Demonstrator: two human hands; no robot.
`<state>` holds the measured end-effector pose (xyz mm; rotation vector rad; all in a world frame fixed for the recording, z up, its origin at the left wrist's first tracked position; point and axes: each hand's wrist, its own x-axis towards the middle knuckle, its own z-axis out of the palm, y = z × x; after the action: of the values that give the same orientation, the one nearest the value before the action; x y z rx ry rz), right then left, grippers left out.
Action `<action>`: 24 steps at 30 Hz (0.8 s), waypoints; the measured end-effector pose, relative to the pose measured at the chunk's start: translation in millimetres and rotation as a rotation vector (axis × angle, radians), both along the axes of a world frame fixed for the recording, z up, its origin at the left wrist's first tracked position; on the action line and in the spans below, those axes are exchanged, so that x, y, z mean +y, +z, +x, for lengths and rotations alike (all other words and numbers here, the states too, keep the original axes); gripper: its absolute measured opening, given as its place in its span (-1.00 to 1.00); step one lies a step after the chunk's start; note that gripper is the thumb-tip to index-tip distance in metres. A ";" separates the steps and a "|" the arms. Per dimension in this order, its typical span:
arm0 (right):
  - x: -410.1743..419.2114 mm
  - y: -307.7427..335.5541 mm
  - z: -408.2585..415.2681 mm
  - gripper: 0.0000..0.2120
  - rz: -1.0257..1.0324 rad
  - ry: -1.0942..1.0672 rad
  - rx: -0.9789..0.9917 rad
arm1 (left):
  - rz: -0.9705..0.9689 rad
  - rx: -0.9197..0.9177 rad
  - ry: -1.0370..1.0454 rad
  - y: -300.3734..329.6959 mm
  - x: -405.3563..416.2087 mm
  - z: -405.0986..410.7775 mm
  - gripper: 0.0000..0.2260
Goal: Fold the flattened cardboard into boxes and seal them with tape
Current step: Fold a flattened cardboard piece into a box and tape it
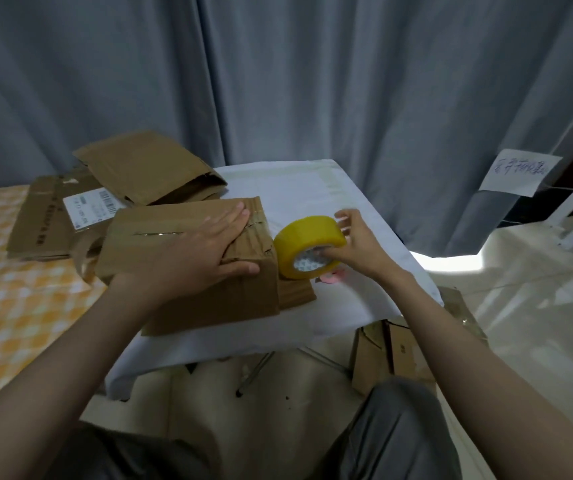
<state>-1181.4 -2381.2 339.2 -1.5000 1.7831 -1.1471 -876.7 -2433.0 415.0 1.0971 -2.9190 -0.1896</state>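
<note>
Folded cardboard box sits on the white-covered desk, near its left edge, top flaps closed with a seam running along the middle. Left hand lies flat on the box top — fingers straight and together across the seam at the right end, thumb down over the near edge. Grip: none, a flat press.

Yellow tape roll stands on edge just beside the box's right end, touching or nearly touching it; cannot tell which. Right hand holds the roll — thumb tucked into the white core, fingers spread over the outer rim. Grip narrow, closed on the roll.

A loose flap of cardboard lies on the desk under the roll, beside the box's lower right corner. Something small and pink shows by it, too small to identify.

Behind the box, left: a pile of flattened cardboard — one sheet bearing a white shipping label — resting partly on a bed with an orange checked cover.

On the floor right of the desk, more brown boxes. Grey curtain behind. A paper note with handwriting hangs at the right.
</note>
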 end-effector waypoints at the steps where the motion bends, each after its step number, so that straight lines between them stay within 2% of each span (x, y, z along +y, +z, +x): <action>1: 7.4 -7.4 -5.4 -0.25 0.093 0.022 0.003 | -0.001 -0.001 -0.002 0.4 0.4 -0.2 -0.01; 2: 13.2 -17.0 -10.8 -0.33 0.157 0.053 0.074 | -0.002 -0.001 -0.003 1.1 1.3 -0.6 -0.01; 4: 15.7 -35.0 -17.4 -0.64 0.148 0.074 0.303 | -0.017 0.011 -0.001 2.9 3.4 -2.0 0.01; 5: 14.5 -41.3 -17.7 -0.72 0.109 0.066 0.380 | -0.025 0.017 0.003 4.4 3.8 -2.3 0.01; 6: 12.1 -45.3 -18.2 -0.73 0.088 0.046 0.400 | -0.022 0.019 0.010 7.4 5.1 -2.8 0.01; 8: 13.5 -44.0 -16.9 -0.73 0.083 -0.013 0.346 | 0.000 0.016 0.015 14.0 7.3 -6.4 -0.02; 11: 22.8 -40.2 -23.3 -0.79 0.076 -0.183 0.228 | -0.064 -0.021 -0.042 27.7 2.5 -22.3 -0.19; 13: 30.5 -29.2 -22.6 -0.78 0.012 -0.285 0.164 | -0.119 -0.045 -0.080 40.0 -14.2 -38.4 -0.31; 16: 40.9 -2.6 -11.0 -0.77 -0.165 -0.377 0.043 | -0.127 0.027 -0.189 51.1 -43.5 -68.6 -0.52; 21: 55.6 37.2 19.1 -0.79 -0.303 -0.378 -0.121 | 0.066 0.035 -0.268 54.8 -73.3 -112.5 -0.66; 24: 55.6 39.5 37.9 -0.87 -0.318 -0.302 -0.097 | 0.192 0.012 -0.264 51.9 -89.0 -126.4 -0.75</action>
<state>-1143.4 -2325.7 378.7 -1.3422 1.8698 -1.6913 -1003.1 -2522.0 466.9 0.7174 -3.0759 -0.4868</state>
